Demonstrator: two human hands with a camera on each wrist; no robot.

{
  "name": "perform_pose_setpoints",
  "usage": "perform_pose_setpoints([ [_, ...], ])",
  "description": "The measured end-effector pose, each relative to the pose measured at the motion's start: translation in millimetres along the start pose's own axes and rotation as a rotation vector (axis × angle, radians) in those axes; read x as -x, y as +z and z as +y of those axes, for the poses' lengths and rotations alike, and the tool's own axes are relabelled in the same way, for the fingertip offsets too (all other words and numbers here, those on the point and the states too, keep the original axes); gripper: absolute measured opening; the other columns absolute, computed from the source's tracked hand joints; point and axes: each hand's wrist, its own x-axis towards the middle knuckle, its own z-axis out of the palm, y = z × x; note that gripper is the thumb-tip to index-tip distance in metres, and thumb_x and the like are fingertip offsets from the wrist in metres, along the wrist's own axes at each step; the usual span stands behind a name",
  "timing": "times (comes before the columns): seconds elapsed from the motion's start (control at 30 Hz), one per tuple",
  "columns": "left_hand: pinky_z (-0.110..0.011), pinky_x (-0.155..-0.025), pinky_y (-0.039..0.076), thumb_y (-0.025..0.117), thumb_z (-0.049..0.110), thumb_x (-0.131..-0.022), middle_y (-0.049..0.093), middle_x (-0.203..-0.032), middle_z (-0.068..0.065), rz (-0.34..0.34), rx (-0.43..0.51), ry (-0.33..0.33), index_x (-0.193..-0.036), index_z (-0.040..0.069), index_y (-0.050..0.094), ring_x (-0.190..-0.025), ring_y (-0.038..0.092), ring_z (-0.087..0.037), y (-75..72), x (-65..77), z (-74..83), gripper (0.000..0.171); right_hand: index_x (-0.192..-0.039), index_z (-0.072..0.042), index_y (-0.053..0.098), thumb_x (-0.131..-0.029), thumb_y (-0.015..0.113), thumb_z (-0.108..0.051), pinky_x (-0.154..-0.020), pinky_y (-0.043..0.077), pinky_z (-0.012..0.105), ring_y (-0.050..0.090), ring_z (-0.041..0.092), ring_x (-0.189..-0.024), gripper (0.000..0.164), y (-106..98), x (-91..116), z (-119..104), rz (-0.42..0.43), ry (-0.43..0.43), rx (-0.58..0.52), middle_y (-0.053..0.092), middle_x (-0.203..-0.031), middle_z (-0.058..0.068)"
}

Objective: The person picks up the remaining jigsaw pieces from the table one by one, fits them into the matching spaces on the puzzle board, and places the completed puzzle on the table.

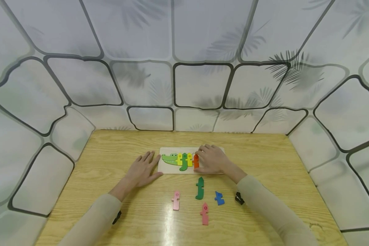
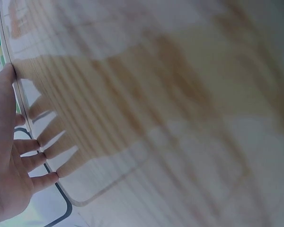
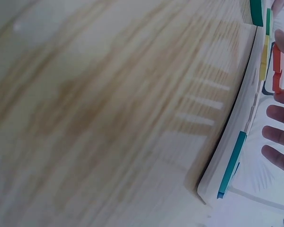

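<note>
A pale puzzle board (image 1: 169,170) lies on the table with a green crocodile head (image 1: 169,159), yellow pieces (image 1: 189,159) and a green leg piece (image 1: 184,163) in a row. My right hand (image 1: 213,160) is over the board's right part, pinching an orange-red puzzle piece (image 1: 196,160) between thumb and forefinger. In the right wrist view the orange-red piece (image 3: 276,68) shows above the board's surface, its other fingers spread. A teal piece (image 3: 232,164) sits at the board's end there. My left hand (image 1: 141,169) rests flat beside the board's left edge, fingers spread and thumb touching it.
Loose pieces lie nearer me: a dark green one (image 1: 200,188), a light pink one (image 1: 176,201), a darker pink one (image 1: 204,214) and a blue one (image 1: 219,198). Patterned fabric walls (image 1: 203,85) enclose the wooden table (image 1: 135,222) at the back and sides.
</note>
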Motion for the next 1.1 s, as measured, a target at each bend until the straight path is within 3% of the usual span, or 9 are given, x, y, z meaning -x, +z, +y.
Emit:
perform_pose_setpoints([
  [1.1,-0.063,-0.123,0.040,0.051,0.063,-0.104,0.038,-0.168,-0.026,-0.010,-0.008,-0.004,-0.164,0.010,0.038,-0.156,0.039,-0.044,0.4,-0.1,0.2,0.081,-0.133,-0.017,0.069,-0.093,0.054,-0.079,-0.093,0.059,0.042,0.067,0.024,-0.110,0.076,13.8,-9.8,3.9,-0.038,0.046,-0.038,0.070,-0.126,0.003],
])
